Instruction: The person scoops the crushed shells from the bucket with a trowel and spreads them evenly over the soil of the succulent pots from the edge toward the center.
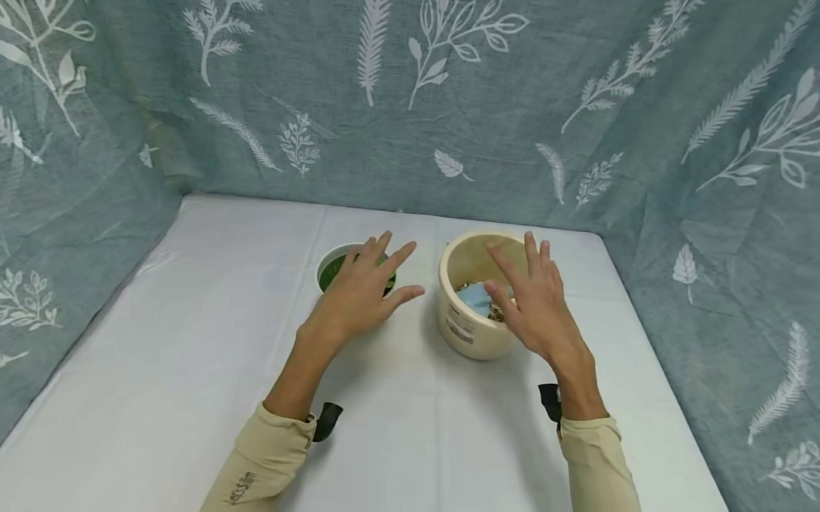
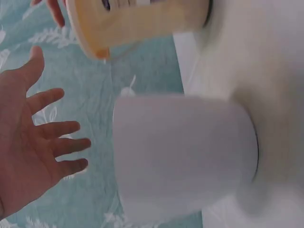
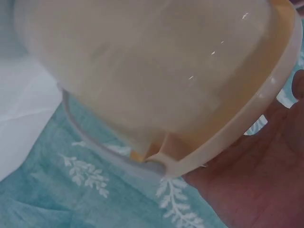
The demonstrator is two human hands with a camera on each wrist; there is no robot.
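Note:
A cream plastic bucket (image 1: 465,262) stands on the white table, holding a light blue piece (image 1: 476,297) and some brownish patterned stuff, partly hidden. To its left is a smaller white round container (image 2: 183,152) with a green inside (image 1: 329,271); what lies in it is mostly covered. My left hand (image 1: 360,293) hovers over this container with fingers spread, apart from its wall in the left wrist view. Above the bucket's right side is my right hand (image 1: 535,305), fingers spread and gripping nothing. Whether it touches the rim I cannot tell.
A white cloth (image 1: 197,339) covers the table. Blue-green curtains (image 1: 308,72) with white leaf prints hang behind it and at both sides. The bucket carries a printed label (image 1: 459,325) and a grey handle (image 3: 95,147), which hangs down.

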